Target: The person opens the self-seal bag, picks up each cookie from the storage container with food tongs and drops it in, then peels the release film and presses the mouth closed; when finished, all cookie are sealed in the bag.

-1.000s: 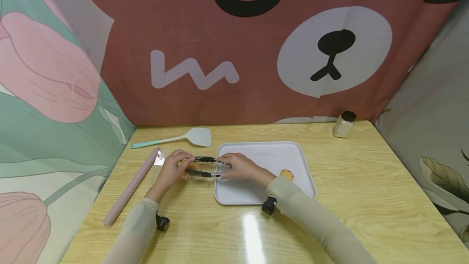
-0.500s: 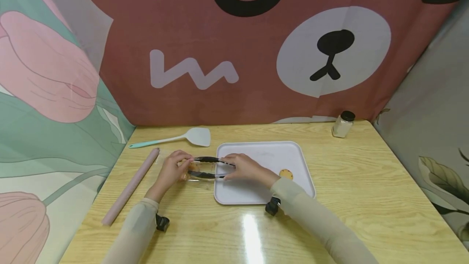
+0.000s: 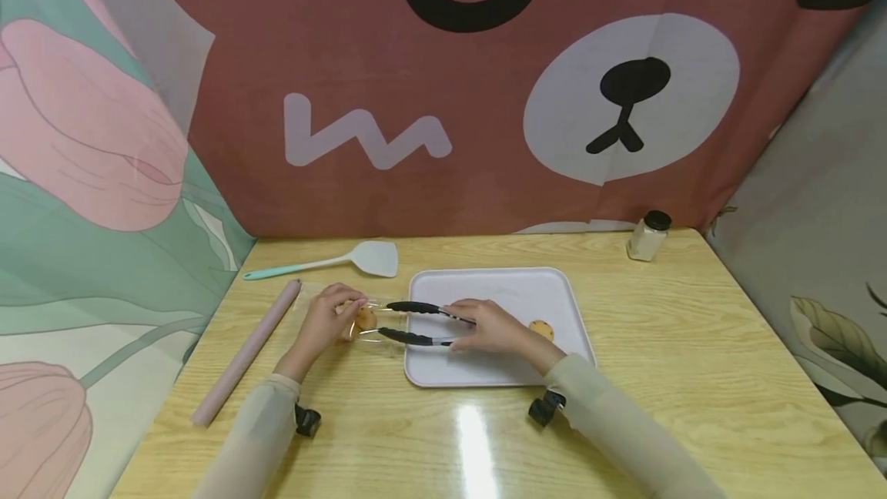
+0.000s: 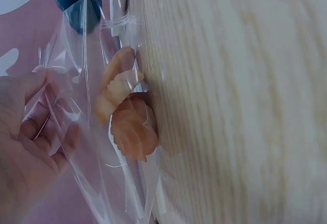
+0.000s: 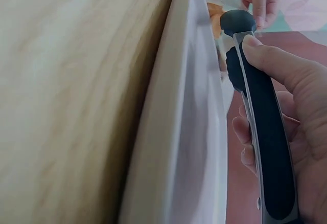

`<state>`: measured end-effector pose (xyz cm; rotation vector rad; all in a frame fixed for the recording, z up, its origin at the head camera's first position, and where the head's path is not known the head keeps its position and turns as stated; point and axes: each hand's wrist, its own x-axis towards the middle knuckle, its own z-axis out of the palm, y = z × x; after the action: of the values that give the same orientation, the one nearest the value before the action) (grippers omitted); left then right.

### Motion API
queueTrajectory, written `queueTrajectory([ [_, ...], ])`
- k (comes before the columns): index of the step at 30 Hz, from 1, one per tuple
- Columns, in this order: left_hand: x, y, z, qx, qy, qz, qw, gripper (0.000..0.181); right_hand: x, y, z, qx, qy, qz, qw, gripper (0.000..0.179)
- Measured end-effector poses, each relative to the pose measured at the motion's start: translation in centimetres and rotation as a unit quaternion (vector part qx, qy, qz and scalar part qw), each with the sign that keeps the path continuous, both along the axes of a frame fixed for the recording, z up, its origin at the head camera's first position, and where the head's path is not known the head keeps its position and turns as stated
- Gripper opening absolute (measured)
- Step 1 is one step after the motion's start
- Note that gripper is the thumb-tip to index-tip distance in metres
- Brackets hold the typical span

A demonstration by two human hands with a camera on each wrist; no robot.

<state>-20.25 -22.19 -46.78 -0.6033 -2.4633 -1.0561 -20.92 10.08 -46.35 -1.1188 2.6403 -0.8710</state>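
Golden-brown cookie (image 3: 365,319) sits between the tongs' (image 3: 416,321) tips at the clear bag's (image 4: 92,132) mouth, just off the tray's (image 3: 485,372) left edge. It looks light and crumbly; a gentle squeeze across its flat faces suits. Right hand (image 3: 488,327) clasps the black handles; left hand (image 3: 324,322) pinches the slippery film.

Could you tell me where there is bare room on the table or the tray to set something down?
The table is bare between the tray and the jar, and along the near edge. The tray's far half is bare, beyond the cookie. It is crowded between the rolling pin and the tray, where both hands, tongs and bag sit.
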Motion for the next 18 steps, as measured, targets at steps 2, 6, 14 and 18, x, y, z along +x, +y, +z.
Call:
queueTrajectory([
  [2,0.0,0.0,-0.1,0.002,0.002,0.001,1.0,0.006,0.5,0.9,0.1,-0.006,0.002,-0.003,1.0,0.07],
  [6,0.0,0.1,-0.1,0.004,-0.002,0.004,1.0,0.006,1.3,2.6,0.2,-0.029,0.009,-0.004,0.9995,0.069],
  [14,-0.1,0.1,-0.1,0.005,0.003,0.004,1.0,0.007,2.8,6.1,-0.1,-0.052,0.038,-0.018,0.9978,0.068],
  [18,0.0,0.3,0.1,0.011,-0.003,0.006,0.9999,0.006,3.3,7.7,-0.1,-0.056,0.051,-0.034,0.9965,0.068],
])
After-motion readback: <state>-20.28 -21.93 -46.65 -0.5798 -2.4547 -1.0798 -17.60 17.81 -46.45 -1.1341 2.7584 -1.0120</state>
